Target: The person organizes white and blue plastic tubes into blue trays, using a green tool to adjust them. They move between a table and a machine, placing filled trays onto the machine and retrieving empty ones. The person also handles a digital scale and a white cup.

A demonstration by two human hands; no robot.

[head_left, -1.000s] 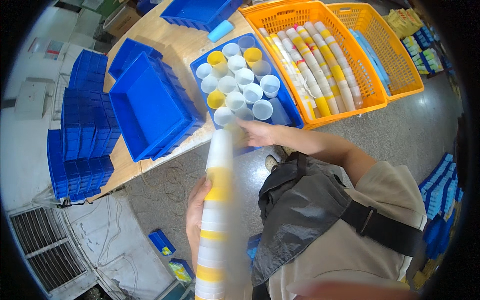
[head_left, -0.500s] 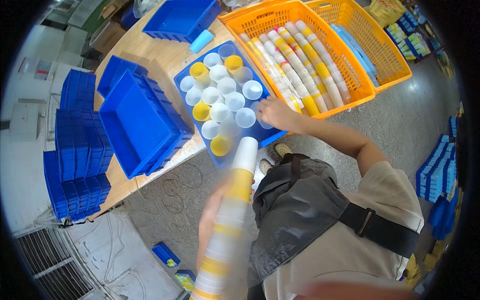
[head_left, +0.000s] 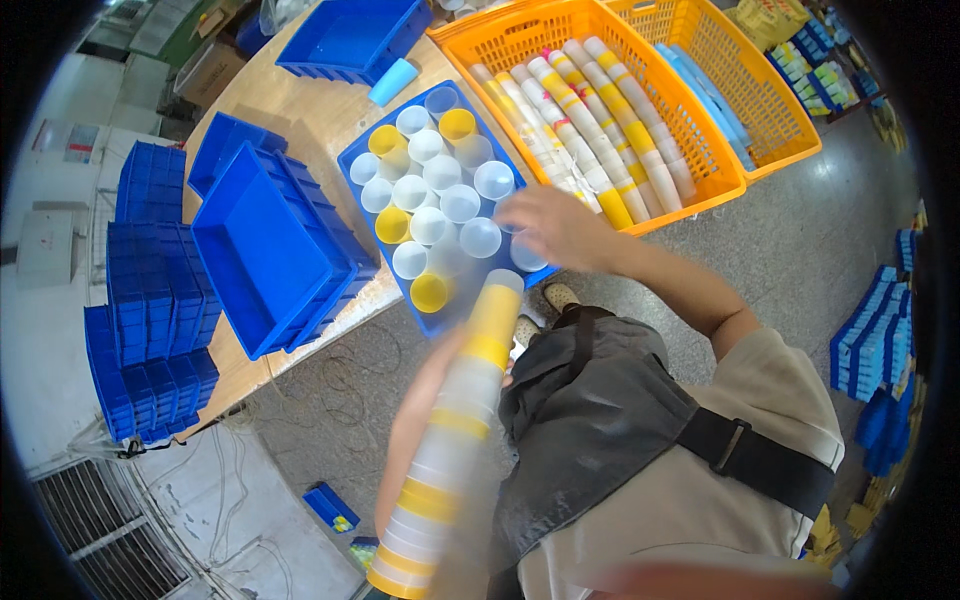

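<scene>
My left hand (head_left: 432, 375) is wrapped round a long stack of nested plastic cups (head_left: 468, 385), white and yellow in bands. The stack slants up, its top end close to the near edge of a blue tray (head_left: 440, 318). Rows of frosted white cups (head_left: 460, 203) and a few yellow cups (head_left: 429, 292) stand in this tray, mouths up. Over its right side hovers my right hand (head_left: 560, 228), slightly blurred, fingers bent and apart, with no cup plainly in them. Just below it a frosted cup (head_left: 528, 257) stands at the tray's right edge.
Behind on the right, an orange crate (head_left: 690, 150) holds several cup stacks; another orange crate (head_left: 790, 130) holds light blue ones. Blue bins (head_left: 275, 250) lie on the wooden table (head_left: 285, 95), with more piled at left (head_left: 160, 290). A light blue cup (head_left: 392, 82) lies behind the tray.
My right hand has moved slightly left from the tray's right edge, uncovering a cup there. The stack's upper end now shows more yellow, with its white top shorter.
</scene>
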